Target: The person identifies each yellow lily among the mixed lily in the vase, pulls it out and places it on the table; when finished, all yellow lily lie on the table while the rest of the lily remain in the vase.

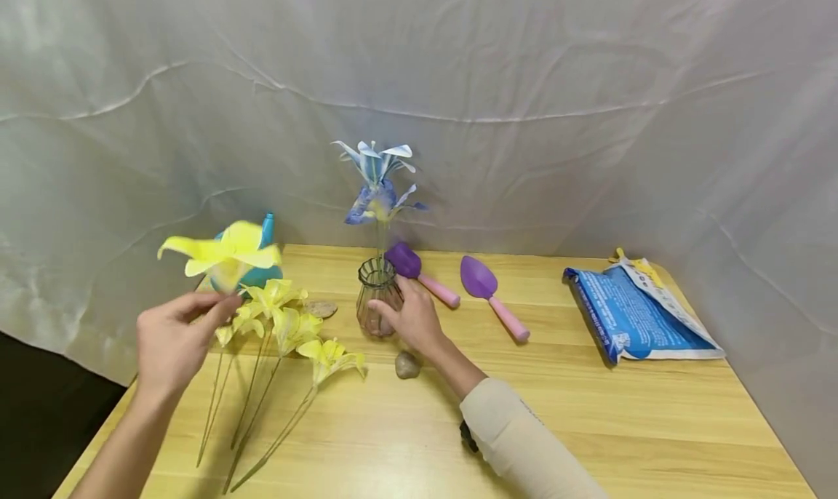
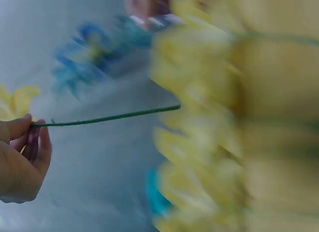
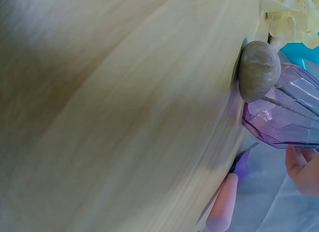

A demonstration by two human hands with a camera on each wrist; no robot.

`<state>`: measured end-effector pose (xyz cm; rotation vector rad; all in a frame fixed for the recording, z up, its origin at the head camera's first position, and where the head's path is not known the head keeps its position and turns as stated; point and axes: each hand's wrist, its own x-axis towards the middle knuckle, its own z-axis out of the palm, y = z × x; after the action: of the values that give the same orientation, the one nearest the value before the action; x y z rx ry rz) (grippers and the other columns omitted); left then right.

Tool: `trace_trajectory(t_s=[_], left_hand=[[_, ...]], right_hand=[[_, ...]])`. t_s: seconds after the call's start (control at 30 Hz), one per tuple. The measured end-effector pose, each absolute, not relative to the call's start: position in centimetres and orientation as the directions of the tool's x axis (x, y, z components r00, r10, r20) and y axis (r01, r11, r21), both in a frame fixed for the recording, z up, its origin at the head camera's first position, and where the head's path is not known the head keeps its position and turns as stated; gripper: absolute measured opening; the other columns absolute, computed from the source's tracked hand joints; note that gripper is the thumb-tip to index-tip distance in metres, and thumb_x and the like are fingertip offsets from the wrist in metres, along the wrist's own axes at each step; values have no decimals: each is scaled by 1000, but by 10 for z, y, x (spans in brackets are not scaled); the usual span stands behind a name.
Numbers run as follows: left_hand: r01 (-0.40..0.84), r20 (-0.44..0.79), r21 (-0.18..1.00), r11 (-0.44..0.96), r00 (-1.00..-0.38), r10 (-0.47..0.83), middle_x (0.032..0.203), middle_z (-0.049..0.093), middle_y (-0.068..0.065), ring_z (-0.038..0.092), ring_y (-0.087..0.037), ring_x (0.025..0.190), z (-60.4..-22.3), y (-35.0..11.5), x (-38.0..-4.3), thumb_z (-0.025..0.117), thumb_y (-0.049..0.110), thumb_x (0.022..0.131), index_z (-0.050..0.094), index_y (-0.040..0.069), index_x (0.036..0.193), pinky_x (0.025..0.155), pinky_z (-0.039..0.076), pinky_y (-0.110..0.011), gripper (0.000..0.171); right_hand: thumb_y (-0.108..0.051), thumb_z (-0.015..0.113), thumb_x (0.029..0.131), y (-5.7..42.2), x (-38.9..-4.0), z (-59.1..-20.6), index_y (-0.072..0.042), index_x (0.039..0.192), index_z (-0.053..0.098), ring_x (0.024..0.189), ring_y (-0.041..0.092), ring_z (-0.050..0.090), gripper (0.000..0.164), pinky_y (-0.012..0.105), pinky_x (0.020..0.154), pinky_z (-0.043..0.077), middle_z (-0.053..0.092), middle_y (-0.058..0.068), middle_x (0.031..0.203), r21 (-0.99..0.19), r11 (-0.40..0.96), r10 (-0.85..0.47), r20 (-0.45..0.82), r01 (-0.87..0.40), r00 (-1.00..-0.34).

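My left hand (image 1: 177, 339) pinches the green stem (image 2: 104, 119) of an artificial yellow lily (image 1: 229, 255) just below its bloom. The lily is held up above the left part of the table. In the left wrist view the stem's lower end points free. A ribbed glass vase (image 1: 372, 306) stands upright at the table's middle, with blue artificial flowers (image 1: 373, 168) rising from it. My right hand (image 1: 419, 321) holds the vase at its right side, thumb in front. Its other fingers are partly hidden. More yellow lilies (image 1: 294, 332) lie on the left of the table.
A round stone (image 1: 407, 365) sits before the vase, a flat stone (image 1: 320, 309) left of it. Two purple scoops with pink handles, one behind (image 1: 404, 260) and one farther right (image 1: 479, 277), lie near the curtain. A blue bag (image 1: 635, 313) lies right; a turquoise object (image 1: 265, 273) stands left.
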<state>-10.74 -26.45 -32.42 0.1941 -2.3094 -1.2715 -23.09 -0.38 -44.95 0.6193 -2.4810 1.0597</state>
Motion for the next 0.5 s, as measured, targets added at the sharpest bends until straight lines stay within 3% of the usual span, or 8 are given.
trace_trajectory(t_s=[0.07,0.23,0.3,0.47,0.5], left_hand=[[-8,253,786,618,-908,-335,75,67,2,60,-6,61,-343,-281,-99,66,28,79,68,2,91,51,47,-17,29],[-96,145,708,700,-950,-276,79,67,-12,62,-10,59,-385,-295,-93,64,26,81,67,0,93,46,48,-23,29],[-101,159,672,734,-948,-275,74,67,-5,61,-9,57,-418,-310,-99,63,34,81,69,10,91,44,48,-25,27],[-133,89,673,728,-962,-259,73,66,-3,62,-13,58,-439,-318,-100,65,35,79,69,11,88,48,50,-31,26],[-152,50,680,718,-966,-252,74,66,-7,62,-16,59,-427,-309,-97,66,29,79,69,4,88,48,50,-33,27]], right_hand=[[-50,59,77,-4,-230,-449,-9,123,48,97,16,53,62,30,79,45,57,4,107,-586,621,-254,479,-521,-840],[-50,58,78,-1,-231,-447,-10,123,47,98,16,53,62,31,79,45,56,3,109,-601,622,-249,455,-502,-855],[-49,59,78,-2,-231,-448,-12,124,47,101,16,52,61,31,81,44,55,2,111,-603,624,-246,452,-497,-857],[-48,61,77,-4,-230,-448,-11,126,46,102,16,52,63,30,82,44,56,3,112,-604,621,-245,456,-500,-856],[-48,61,77,-4,-230,-448,-10,126,46,101,16,52,64,30,82,45,56,3,112,-603,622,-242,459,-500,-855]])
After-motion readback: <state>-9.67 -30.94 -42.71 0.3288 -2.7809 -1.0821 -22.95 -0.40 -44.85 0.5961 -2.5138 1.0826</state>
